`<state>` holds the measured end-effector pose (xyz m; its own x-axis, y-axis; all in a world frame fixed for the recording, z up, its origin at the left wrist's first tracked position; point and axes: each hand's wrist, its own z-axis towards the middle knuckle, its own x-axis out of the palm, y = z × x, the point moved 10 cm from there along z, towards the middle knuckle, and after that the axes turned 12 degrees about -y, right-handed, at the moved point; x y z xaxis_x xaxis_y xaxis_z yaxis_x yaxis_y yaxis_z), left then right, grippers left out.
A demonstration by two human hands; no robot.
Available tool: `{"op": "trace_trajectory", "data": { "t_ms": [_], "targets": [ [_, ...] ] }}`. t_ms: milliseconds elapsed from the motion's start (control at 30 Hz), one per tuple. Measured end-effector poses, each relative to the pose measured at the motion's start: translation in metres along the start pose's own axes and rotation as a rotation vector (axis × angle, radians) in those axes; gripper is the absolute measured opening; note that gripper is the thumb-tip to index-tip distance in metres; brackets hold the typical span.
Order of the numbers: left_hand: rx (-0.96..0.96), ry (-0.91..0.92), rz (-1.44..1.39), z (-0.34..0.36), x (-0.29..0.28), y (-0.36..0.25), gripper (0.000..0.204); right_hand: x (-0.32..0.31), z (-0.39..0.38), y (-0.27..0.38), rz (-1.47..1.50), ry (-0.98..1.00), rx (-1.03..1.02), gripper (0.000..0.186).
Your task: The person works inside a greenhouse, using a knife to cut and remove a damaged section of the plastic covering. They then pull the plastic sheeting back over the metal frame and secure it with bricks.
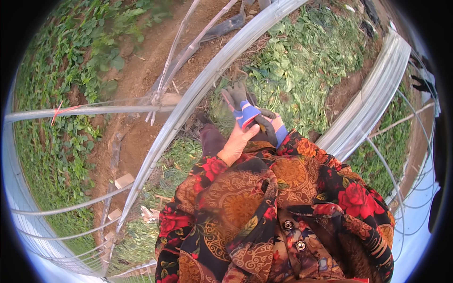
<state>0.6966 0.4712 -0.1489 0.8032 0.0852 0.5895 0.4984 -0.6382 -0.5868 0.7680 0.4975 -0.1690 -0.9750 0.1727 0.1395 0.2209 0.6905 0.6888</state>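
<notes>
Well, loose work glove: this dark glove (239,102) could be dropped, if its cuff were let slip by the hands.
Blue cuff: it could be bunched up or twisted, if it were pulled on one side only.
Green leaves: the glove could be lost or made wet among the leafy heap (302,70), if it fell forward.
Metal arch: the glove's fingertips could be caught on the curved metal arch (207,75), if the hands were swung left.
Bare left hand: this hand (237,143) is placed right at the red cuff edge, its thumb stretched out; whether its fingers are tucked inside or behind the cuff cannot be told.
Gloved right hand: its fingers (268,128) are bent beside the cuff; how tightly anything is gripped cannot be told.
Place of the glove: it is held up past the bare hand, its fingers pointed away from the flowery jacket (245,207).
</notes>
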Motion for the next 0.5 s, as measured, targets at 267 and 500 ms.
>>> {"op": "trace_trajectory", "data": {
  "t_ms": [267, 500],
  "targets": [
    [-0.132, -0.587, -0.123, 0.055, 0.008, 0.069, 0.024, -0.099, 0.016, 0.001, -0.129, -0.116, 0.163, 0.025],
    [0.225, -0.6, 1.136, 0.068, 0.029, 0.024, 0.014, -0.125, 0.03, 0.072, -0.895, -0.193, -0.613, 0.044]
  ]
}}
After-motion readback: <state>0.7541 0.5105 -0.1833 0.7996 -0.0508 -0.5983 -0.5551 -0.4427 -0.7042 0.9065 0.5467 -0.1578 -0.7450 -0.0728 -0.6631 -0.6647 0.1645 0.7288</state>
